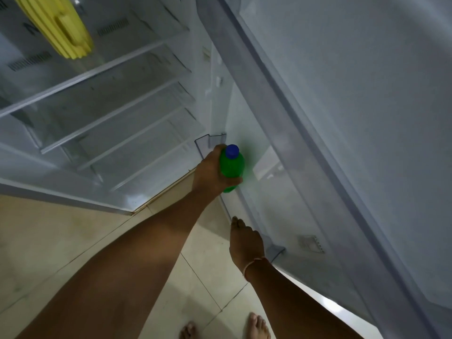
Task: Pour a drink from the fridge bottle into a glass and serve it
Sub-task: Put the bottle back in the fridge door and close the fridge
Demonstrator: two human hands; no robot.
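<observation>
The clear door shelf [203,143] of the open fridge carries a green bottle [231,167]. A yellow container [61,25] stands on an inner shelf [102,67].

The left arm is stretched far forward, and the left hand [208,171] is wrapped around the green bottle [231,171], fingers and thumb curled about its body just below the cap. The right arm is extended less far, to the right; the right hand [245,241] is held nearer, fingers bunched together and pointing forward, nothing gripped. Two bare feet are seen at the near edge.
</observation>
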